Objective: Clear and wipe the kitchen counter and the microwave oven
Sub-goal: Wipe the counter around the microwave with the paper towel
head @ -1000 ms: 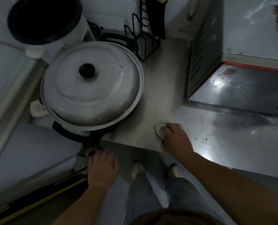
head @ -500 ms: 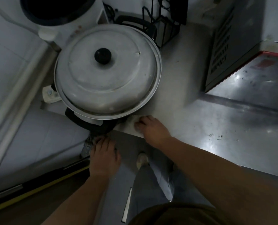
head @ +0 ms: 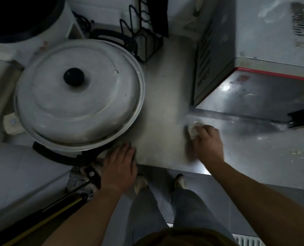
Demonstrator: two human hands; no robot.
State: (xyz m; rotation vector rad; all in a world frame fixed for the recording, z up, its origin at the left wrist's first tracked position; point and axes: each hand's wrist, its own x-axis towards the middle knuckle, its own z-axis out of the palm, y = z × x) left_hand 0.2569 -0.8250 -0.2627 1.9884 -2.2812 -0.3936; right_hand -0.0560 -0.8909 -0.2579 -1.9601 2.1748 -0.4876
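The right hand (head: 207, 144) pinches a small pale cloth (head: 193, 129) in its grip and presses it on the tabletop (head: 163, 107), near the microwave oven (head: 272, 41). The left hand (head: 119, 167), fingers spread flat, rests on the tabletop edge beside the big pot (head: 80, 96), probably for support.

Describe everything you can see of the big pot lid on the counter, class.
The pot lid is a wide, round, domed disc of dull grey metal with stepped rings, small dents and a black knob at its centre. It sits flat on a pot, covering it, at the counter's left end. A black handle shows beneath its near rim. The left hand rests just beside that rim.
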